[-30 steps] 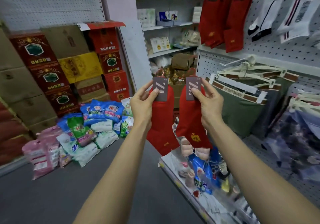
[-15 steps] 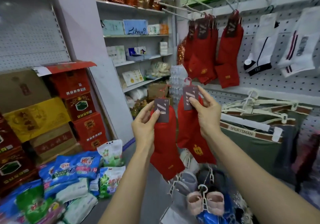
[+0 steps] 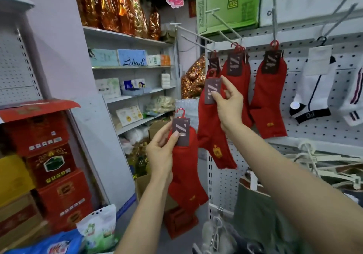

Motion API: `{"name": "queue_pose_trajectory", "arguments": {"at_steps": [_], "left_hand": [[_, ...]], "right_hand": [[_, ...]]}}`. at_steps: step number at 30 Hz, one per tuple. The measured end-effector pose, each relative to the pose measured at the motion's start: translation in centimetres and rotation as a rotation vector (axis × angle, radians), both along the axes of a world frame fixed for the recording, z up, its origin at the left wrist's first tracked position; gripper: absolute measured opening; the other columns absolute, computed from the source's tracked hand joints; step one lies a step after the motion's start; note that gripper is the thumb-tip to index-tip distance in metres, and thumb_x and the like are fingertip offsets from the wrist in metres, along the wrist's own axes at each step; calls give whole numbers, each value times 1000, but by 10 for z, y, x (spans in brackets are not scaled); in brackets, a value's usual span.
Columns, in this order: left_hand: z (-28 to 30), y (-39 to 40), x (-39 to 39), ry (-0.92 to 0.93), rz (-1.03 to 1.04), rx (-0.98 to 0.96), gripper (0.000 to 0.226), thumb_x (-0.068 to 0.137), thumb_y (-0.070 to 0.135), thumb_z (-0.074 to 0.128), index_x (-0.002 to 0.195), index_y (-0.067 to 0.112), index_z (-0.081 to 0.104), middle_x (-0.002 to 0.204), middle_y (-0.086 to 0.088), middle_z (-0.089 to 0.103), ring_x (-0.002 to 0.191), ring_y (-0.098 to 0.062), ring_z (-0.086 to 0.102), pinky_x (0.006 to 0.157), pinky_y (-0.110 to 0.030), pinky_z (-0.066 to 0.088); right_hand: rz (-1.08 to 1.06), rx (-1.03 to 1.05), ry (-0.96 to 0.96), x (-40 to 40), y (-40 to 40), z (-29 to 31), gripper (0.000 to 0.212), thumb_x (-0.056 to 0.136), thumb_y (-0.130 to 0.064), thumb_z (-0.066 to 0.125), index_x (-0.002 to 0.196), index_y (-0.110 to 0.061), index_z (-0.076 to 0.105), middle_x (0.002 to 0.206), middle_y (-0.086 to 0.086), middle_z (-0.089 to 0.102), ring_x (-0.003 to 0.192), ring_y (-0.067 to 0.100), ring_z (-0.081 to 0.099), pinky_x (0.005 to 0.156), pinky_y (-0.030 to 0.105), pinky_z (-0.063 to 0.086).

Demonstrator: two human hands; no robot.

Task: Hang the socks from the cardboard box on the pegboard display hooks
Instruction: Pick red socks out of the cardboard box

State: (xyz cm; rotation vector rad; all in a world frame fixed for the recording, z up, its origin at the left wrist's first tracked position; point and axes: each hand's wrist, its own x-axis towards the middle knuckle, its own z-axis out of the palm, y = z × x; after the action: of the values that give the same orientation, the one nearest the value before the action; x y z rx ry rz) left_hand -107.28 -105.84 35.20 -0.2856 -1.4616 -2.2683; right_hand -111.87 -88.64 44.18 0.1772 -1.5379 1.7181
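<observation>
Socks (image 3: 213, 135) hang long-axis down from the right hand (image 3: 228, 101), which pinches their card tag; the small red hanger sits just above that pinch, close below the hook (image 3: 198, 37). Lower and farther off, the left hand (image 3: 160, 151) pinches a second pair (image 3: 186, 175).
</observation>
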Motion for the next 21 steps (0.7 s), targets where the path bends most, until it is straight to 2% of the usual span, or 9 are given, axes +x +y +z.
{"name": "queue_pose_trajectory", "arguments": {"at_steps": [2,4,6,10,15,18,21], "left_hand": [[8,-5,-24,36,-31,6,36,87,5,72,120,20,71,115,-2,73,108,-11,69,85,-30,58],[16,-9,-45,70,-63,-6,36,88,4,71,120,20,70,116,0,73,107,-3,67,81,-21,56],[23,-16,-66,93,-103,2,36,87,3,70,120,20,70,117,0,73,108,-5,67,78,-17,55],[39,-28,-106,91,-176,15,34,86,3,72,113,23,73,113,-4,74,112,-19,67,75,-22,57],[48,-36,-141,99,-269,-27,34,87,4,71,115,24,73,111,1,75,111,-16,68,77,-23,58],[47,-36,-149,93,-298,-16,35,87,0,69,116,20,72,103,5,76,104,-9,70,73,-18,56],[45,-34,-157,98,-329,-15,35,88,2,70,117,21,72,108,1,76,109,-16,68,76,-23,58]], "right_hand": [[-76,17,30,-27,-4,20,56,85,-3,68,137,-21,58,124,-7,67,105,0,65,100,34,52],[-153,5,43,-52,-7,40,55,85,-2,67,136,-20,59,130,-4,64,114,5,61,104,36,49],[-227,10,39,-75,-10,57,53,88,1,64,138,-16,57,137,-2,60,122,6,54,109,32,44],[-377,16,38,-111,-14,82,52,91,5,59,141,-11,53,141,2,57,130,13,51,111,27,39],[-467,-30,29,-145,-10,96,53,93,4,56,142,-15,52,142,1,56,131,13,51,110,30,41],[-460,-41,25,-153,-7,91,53,93,4,58,141,-16,54,141,1,57,131,14,51,110,31,42],[-414,5,47,-161,-4,86,52,92,4,59,140,-16,55,137,2,60,126,15,55,107,32,46]]}}
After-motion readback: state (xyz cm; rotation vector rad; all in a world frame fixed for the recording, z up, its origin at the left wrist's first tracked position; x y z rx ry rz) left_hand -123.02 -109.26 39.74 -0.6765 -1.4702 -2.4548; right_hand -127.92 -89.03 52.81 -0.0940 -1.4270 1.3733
